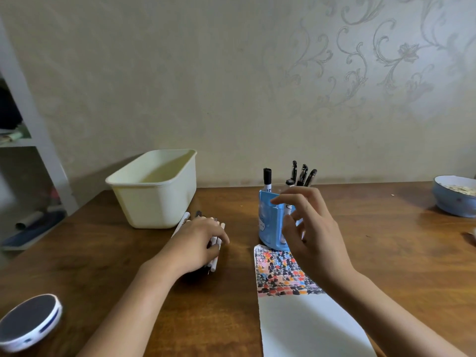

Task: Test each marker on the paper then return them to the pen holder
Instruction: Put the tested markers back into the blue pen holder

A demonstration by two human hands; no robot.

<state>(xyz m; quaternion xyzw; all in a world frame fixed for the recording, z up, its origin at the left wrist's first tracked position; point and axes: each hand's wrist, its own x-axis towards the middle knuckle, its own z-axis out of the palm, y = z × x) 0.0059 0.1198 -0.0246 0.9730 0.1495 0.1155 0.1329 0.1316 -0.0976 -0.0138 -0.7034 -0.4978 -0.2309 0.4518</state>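
Left hand [199,240] grips markers [215,249] — right hand [313,228], grip apart, beside pen holder [270,220].

1. The pen holder [270,222] by the right hand [313,235] is light blue.
2. The paper [304,313] under that hand is white with pink, orange and black marks.
3. The tub [157,199] beyond the left hand [198,243] is cream.
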